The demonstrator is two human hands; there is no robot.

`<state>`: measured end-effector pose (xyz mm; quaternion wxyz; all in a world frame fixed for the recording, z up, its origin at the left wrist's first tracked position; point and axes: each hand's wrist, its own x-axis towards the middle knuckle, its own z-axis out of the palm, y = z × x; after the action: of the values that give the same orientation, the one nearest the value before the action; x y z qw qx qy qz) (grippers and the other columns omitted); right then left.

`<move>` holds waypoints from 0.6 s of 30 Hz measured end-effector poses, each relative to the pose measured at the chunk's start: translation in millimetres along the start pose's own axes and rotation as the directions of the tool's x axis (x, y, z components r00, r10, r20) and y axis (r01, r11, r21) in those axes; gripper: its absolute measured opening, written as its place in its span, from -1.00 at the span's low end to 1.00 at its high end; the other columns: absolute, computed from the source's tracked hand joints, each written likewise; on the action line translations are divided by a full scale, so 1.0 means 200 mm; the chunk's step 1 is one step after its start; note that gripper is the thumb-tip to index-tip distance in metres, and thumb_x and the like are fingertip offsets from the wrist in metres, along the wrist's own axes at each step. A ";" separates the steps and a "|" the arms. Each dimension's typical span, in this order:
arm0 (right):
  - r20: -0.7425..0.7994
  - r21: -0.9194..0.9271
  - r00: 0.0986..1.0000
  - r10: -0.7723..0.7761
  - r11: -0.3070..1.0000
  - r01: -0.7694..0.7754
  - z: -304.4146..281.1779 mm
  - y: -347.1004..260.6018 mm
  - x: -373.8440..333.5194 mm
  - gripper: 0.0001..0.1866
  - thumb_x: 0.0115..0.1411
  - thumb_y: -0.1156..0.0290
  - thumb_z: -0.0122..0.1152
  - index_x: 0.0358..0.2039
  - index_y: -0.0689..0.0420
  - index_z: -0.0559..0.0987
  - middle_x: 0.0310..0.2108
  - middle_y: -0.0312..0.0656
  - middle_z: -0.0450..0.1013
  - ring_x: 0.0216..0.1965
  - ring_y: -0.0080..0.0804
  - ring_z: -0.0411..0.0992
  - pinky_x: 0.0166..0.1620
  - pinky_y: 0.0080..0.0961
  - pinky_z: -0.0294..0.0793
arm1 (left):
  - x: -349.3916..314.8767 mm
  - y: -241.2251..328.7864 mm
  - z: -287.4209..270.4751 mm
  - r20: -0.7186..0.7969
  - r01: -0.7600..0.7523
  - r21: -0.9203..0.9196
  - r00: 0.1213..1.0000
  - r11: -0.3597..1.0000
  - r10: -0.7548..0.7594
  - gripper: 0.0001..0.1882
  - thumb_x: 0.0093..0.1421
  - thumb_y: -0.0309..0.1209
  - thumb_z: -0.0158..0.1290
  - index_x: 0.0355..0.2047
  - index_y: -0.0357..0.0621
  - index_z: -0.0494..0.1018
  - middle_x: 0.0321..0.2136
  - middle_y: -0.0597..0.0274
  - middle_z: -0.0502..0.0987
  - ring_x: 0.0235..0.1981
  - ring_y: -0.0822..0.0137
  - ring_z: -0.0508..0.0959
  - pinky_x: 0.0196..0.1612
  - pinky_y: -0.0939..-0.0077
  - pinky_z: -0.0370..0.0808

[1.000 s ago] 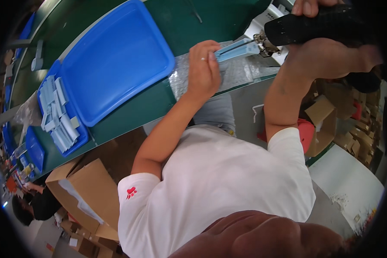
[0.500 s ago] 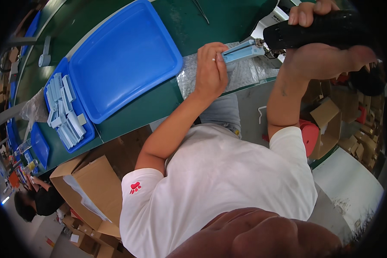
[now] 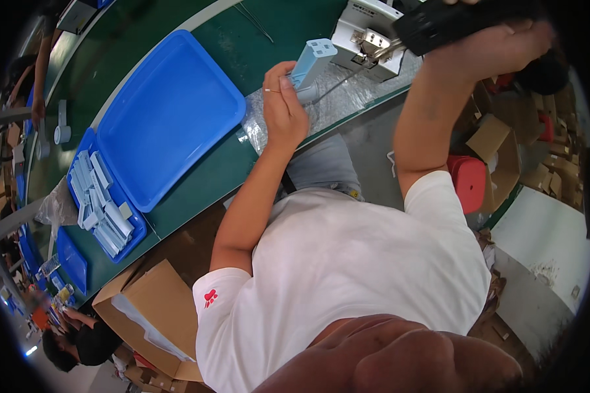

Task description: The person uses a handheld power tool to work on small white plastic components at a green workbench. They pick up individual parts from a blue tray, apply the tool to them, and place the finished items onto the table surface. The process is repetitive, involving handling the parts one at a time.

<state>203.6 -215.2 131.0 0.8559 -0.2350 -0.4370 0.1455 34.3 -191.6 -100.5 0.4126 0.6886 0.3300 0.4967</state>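
My left hand, with a ring on one finger, is closed around a light-blue plastic housing. It holds the piece tilted up above the bench, its squared end with small openings facing upward. High on the right, my right hand grips a black electric screwdriver, partly cut off by the dark rim of the view. The screwdriver's thin metal shaft slants down left, past a silver box-shaped machine, and its lower end is near the housing but apart from it. Clear bubble wrap covers the bench below.
A large blue tray lies on the green bench. Beside it, a smaller blue tray holds several light-blue parts. Tweezers lie at the back. A cardboard box and a red stool stand below.
My left hand has moved left with the housing and tipped it upright. The screwdriver, at the housing's end before, is now apart from it with its shaft showing. The whole view has shifted.
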 end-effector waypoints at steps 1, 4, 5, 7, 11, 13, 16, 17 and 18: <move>0.000 -0.020 1.000 -0.019 1.000 0.019 -0.01 -0.04 0.03 -0.47 0.49 -0.12 -0.08 -0.13 0.17 0.43 -0.48 -0.16 0.48 -0.60 -0.45 0.46 -0.56 -0.53 0.48 | 0.00 0.01 0.00 0.004 0.023 0.006 1.000 1.000 -0.023 -0.69 0.48 -0.47 -0.26 0.00 -0.31 0.46 -0.05 -0.08 0.51 0.02 -0.03 0.48 0.16 0.22 0.36; 0.075 -0.320 0.967 -0.243 0.913 0.254 -0.09 0.03 0.11 -0.61 0.49 0.03 0.03 -0.02 0.14 0.44 -0.50 -0.23 0.47 -0.62 -0.53 0.44 -0.57 -0.59 0.45 | -0.01 0.02 0.01 0.026 0.034 0.028 0.999 0.999 -0.035 -0.70 0.47 -0.48 -0.26 -0.02 -0.30 0.47 -0.05 -0.07 0.51 0.01 -0.02 0.49 0.15 0.22 0.37; 0.122 -0.376 0.943 -0.309 0.865 0.332 -0.12 0.06 0.14 -0.65 0.49 0.09 0.07 0.02 0.13 0.45 -0.50 -0.25 0.47 -0.62 -0.56 0.43 -0.57 -0.61 0.44 | -0.01 0.02 0.02 0.031 0.007 0.042 0.999 0.999 -0.008 -0.70 0.47 -0.48 -0.26 -0.02 -0.30 0.47 -0.05 -0.07 0.51 0.01 -0.02 0.49 0.15 0.22 0.37; 0.237 -0.401 0.889 -0.393 0.793 0.458 -0.18 0.13 0.18 -0.66 0.49 0.18 0.11 0.11 0.11 0.45 -0.51 -0.29 0.46 -0.62 -0.61 0.42 -0.57 -0.63 0.42 | -0.01 0.01 0.01 0.041 -0.035 0.081 0.999 0.996 0.031 -0.68 0.49 -0.45 -0.28 -0.01 -0.29 0.46 -0.06 -0.03 0.51 -0.02 0.06 0.49 0.12 0.28 0.38; 0.268 -0.347 0.895 -0.355 0.832 0.434 -0.25 0.20 0.14 -0.67 0.50 0.24 0.08 0.15 0.13 0.42 -0.50 -0.29 0.46 -0.63 -0.62 0.41 -0.58 -0.63 0.42 | -0.02 0.00 0.02 0.025 -0.057 0.093 0.998 0.994 0.055 -0.69 0.49 -0.44 -0.28 -0.04 -0.28 0.47 -0.07 -0.02 0.52 -0.03 0.07 0.49 0.12 0.26 0.37; 0.074 -0.431 0.955 -0.287 0.855 0.290 -0.17 0.13 0.06 -0.71 0.52 0.22 0.02 0.09 0.15 0.43 -0.50 -0.25 0.46 -0.64 -0.58 0.41 -0.60 -0.60 0.42 | -0.02 0.00 0.01 0.003 -0.092 0.090 0.996 0.992 0.092 -0.70 0.48 -0.46 -0.26 -0.09 -0.27 0.49 -0.08 -0.04 0.53 -0.02 -0.01 0.49 0.14 0.18 0.35; -0.046 -0.338 0.999 -0.029 0.941 0.012 -0.15 0.01 -0.06 -0.48 0.50 -0.12 -0.11 -0.08 0.15 0.42 -0.47 -0.19 0.44 -0.66 -0.47 0.41 -0.62 -0.55 0.47 | -0.02 0.00 0.01 0.020 -0.180 0.127 0.984 0.975 0.179 -0.69 0.50 -0.44 -0.27 -0.15 -0.24 0.50 -0.12 -0.01 0.55 -0.03 -0.01 0.48 0.16 0.14 0.32; -0.039 -0.295 0.999 0.002 0.955 -0.013 -0.12 -0.01 -0.09 -0.44 0.48 -0.18 -0.13 -0.10 0.16 0.42 -0.46 -0.19 0.43 -0.64 -0.47 0.42 -0.62 -0.54 0.47 | -0.01 0.01 0.01 0.014 -0.198 0.134 0.980 0.971 0.198 -0.69 0.50 -0.44 -0.27 -0.15 -0.23 0.50 -0.12 0.00 0.56 -0.04 -0.01 0.48 0.17 0.14 0.32; -0.036 -0.254 0.999 0.034 0.966 -0.042 -0.09 -0.03 -0.12 -0.39 0.46 -0.23 -0.15 -0.12 0.17 0.42 -0.45 -0.19 0.43 -0.63 -0.47 0.42 -0.62 -0.53 0.47 | -0.01 0.00 0.01 0.016 -0.215 0.136 0.976 0.967 0.215 -0.69 0.50 -0.44 -0.27 -0.16 -0.22 0.50 -0.12 0.02 0.56 -0.04 -0.01 0.47 0.17 0.14 0.32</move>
<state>203.9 -235.4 108.8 0.8226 -0.3533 -0.4341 0.1009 35.5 -194.2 -100.8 0.3082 0.7474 0.2864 0.5142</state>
